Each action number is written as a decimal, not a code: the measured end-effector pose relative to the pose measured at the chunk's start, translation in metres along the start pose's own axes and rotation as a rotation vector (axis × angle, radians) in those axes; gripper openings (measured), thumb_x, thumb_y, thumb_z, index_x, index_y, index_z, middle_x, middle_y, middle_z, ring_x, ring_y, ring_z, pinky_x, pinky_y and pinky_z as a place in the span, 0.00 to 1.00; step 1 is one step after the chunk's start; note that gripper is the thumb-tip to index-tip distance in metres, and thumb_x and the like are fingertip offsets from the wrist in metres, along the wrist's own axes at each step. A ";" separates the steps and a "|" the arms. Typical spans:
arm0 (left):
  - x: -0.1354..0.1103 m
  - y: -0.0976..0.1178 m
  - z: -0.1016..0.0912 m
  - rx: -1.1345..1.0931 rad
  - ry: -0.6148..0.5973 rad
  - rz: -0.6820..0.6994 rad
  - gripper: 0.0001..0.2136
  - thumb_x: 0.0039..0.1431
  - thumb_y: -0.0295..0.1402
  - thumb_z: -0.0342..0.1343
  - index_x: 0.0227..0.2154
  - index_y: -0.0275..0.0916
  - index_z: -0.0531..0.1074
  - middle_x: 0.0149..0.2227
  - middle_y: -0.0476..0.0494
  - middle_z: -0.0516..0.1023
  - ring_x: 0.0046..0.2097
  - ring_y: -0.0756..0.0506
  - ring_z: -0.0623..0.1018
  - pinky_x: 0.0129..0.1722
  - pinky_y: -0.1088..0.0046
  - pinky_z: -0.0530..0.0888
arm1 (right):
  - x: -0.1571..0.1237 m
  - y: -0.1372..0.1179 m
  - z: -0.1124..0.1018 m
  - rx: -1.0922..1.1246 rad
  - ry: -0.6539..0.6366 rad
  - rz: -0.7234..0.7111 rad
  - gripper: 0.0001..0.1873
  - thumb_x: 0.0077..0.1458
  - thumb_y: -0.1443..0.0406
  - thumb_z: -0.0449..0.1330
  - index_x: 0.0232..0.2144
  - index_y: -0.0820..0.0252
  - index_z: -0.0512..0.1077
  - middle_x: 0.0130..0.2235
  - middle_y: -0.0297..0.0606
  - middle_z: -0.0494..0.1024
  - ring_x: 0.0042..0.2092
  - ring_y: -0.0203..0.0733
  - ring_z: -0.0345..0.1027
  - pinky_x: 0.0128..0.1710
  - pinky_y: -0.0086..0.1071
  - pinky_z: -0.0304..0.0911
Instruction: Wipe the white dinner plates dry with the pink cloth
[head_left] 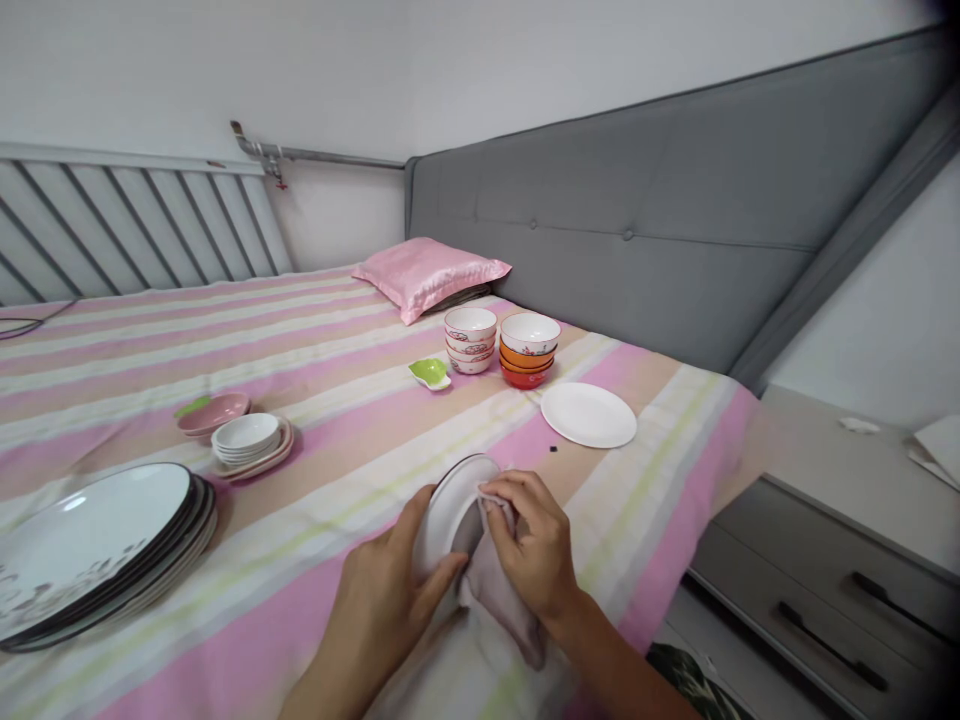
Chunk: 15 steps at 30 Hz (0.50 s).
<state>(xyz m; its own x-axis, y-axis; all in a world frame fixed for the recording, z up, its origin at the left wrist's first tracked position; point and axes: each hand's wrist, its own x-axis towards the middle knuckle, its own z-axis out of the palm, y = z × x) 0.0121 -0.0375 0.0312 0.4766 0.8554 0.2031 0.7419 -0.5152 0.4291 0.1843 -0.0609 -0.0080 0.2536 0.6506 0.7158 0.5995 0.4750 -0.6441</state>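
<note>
The white dish (444, 518) pinched in the left hand (384, 590) seems mid-wipe, the right hand (536, 540) pinching a cloth (501, 592) against it, with dinner plates (97, 530) at left and bowls (529, 352) beyond stacked.

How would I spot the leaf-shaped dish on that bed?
Start at the grey headboard and come forward to the left bowl stack. Just left of it in view lies the leaf-shaped dish, low and single, its green inside unlike the stack's white one.
</note>
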 end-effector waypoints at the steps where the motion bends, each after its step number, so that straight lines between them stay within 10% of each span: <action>1: 0.000 0.000 0.000 -0.001 -0.010 -0.010 0.26 0.57 0.45 0.50 0.56 0.38 0.57 0.31 0.44 0.80 0.30 0.41 0.80 0.25 0.72 0.69 | 0.000 0.002 0.000 -0.010 0.008 0.031 0.11 0.53 0.73 0.53 0.37 0.59 0.72 0.37 0.40 0.71 0.41 0.39 0.67 0.41 0.32 0.65; 15: 0.000 0.002 -0.001 -0.017 -0.028 -0.004 0.25 0.58 0.44 0.50 0.55 0.39 0.57 0.33 0.43 0.80 0.29 0.41 0.80 0.29 0.71 0.71 | 0.000 0.037 0.000 0.045 0.012 0.601 0.11 0.51 0.61 0.55 0.32 0.63 0.73 0.31 0.40 0.77 0.30 0.41 0.69 0.31 0.32 0.64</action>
<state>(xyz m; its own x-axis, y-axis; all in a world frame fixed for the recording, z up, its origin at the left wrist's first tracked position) 0.0135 -0.0390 0.0329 0.4865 0.8555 0.1771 0.7359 -0.5106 0.4447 0.2066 -0.0435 -0.0313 0.5468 0.8063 0.2256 0.3158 0.0509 -0.9475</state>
